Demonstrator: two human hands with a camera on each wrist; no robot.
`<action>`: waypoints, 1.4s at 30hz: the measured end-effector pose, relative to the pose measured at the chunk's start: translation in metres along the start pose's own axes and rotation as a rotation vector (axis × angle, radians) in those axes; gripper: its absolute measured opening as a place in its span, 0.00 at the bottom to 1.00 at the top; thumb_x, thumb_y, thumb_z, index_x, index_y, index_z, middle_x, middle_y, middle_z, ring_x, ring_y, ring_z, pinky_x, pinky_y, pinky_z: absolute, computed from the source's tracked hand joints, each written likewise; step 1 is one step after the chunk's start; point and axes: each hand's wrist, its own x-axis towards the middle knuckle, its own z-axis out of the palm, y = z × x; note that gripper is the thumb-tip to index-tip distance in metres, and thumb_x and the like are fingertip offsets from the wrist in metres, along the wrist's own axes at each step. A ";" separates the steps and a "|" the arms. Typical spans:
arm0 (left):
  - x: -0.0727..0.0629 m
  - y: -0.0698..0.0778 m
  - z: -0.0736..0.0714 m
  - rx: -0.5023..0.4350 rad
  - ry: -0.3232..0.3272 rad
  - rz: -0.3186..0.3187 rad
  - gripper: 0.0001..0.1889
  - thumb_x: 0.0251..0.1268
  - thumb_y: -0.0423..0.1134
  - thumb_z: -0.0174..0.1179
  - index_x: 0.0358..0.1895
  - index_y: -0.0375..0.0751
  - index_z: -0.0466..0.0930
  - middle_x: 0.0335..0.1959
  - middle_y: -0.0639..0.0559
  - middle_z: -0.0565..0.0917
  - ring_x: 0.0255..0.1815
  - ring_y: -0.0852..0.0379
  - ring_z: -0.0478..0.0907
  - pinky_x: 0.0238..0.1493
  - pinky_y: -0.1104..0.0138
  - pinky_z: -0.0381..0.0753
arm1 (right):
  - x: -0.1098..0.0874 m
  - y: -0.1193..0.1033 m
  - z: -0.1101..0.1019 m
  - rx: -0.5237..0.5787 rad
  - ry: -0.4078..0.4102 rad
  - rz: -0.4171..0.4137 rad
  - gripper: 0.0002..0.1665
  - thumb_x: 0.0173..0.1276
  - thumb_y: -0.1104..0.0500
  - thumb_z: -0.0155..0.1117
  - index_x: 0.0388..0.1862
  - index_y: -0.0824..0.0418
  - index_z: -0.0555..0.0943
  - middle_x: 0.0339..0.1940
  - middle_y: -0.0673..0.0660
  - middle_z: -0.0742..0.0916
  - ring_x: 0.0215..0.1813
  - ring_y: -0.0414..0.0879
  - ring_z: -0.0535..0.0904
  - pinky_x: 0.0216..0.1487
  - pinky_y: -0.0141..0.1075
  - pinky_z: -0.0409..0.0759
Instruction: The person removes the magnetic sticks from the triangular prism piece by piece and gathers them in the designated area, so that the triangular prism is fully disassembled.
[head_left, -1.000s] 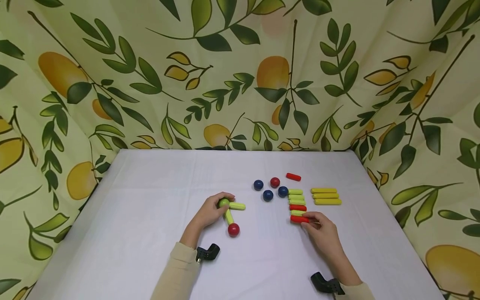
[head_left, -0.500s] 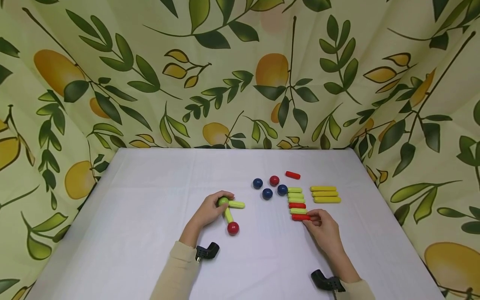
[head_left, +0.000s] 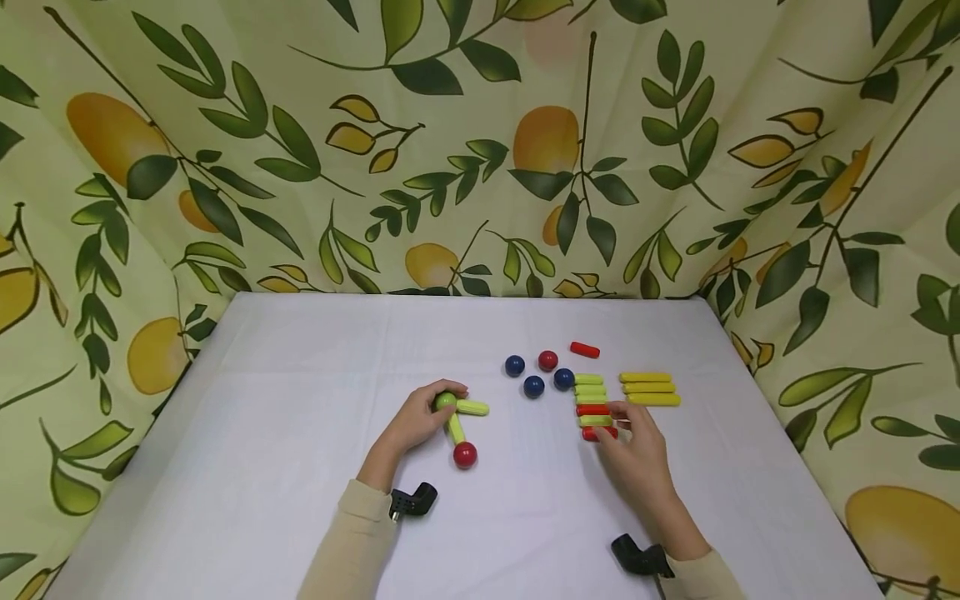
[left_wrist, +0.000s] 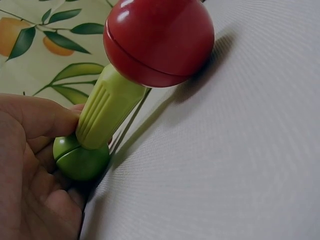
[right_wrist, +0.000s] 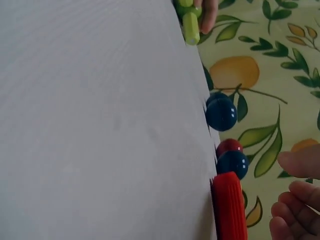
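At the table's middle, my left hand grips a green ball. Two light-green rods stick out of it: one rod points right, the other runs down to a red ball. The left wrist view shows thumb and fingers round the green ball. My right hand hovers over a row of short rods, thumb by the nearest red rod, fingers by another red rod. In the right wrist view its thumb and fingers stay apart above the red rod.
Behind the row lie blue balls, a red ball and a loose red rod. Longer yellow rods lie side by side to the right. A patterned curtain encloses the white table at back and sides.
My right hand has let go of the nearest red rod, which now lies at the end of the row, and has shifted slightly left and up over the rods. The left hand keeps its hold.
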 end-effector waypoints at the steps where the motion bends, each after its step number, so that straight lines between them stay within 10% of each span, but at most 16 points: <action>1: 0.000 0.000 0.000 0.003 0.003 0.002 0.16 0.64 0.29 0.55 0.54 0.44 0.78 0.53 0.50 0.82 0.62 0.50 0.72 0.69 0.52 0.63 | 0.002 -0.005 0.003 0.010 -0.026 -0.007 0.25 0.60 0.62 0.68 0.55 0.64 0.72 0.51 0.60 0.78 0.52 0.53 0.75 0.54 0.50 0.79; 13: 0.000 0.000 -0.001 0.011 0.008 -0.005 0.15 0.64 0.29 0.55 0.53 0.44 0.78 0.52 0.51 0.83 0.62 0.51 0.73 0.69 0.53 0.64 | 0.021 -0.059 0.056 0.252 -0.255 -0.199 0.21 0.58 0.63 0.70 0.51 0.61 0.77 0.49 0.57 0.83 0.51 0.49 0.79 0.54 0.43 0.80; 28: 0.000 -0.002 0.001 0.022 0.016 0.008 0.16 0.64 0.29 0.55 0.53 0.43 0.79 0.52 0.51 0.82 0.61 0.52 0.73 0.67 0.52 0.66 | 0.038 -0.083 0.112 0.275 -0.414 -0.224 0.18 0.58 0.63 0.69 0.48 0.61 0.79 0.46 0.56 0.84 0.46 0.46 0.81 0.47 0.34 0.81; 42: 0.000 0.001 0.002 0.020 0.017 -0.001 0.15 0.64 0.30 0.56 0.53 0.43 0.79 0.52 0.51 0.82 0.60 0.52 0.74 0.67 0.53 0.66 | 0.036 -0.073 0.122 0.189 -0.331 -0.301 0.12 0.58 0.65 0.69 0.42 0.59 0.83 0.40 0.54 0.86 0.37 0.40 0.78 0.39 0.28 0.78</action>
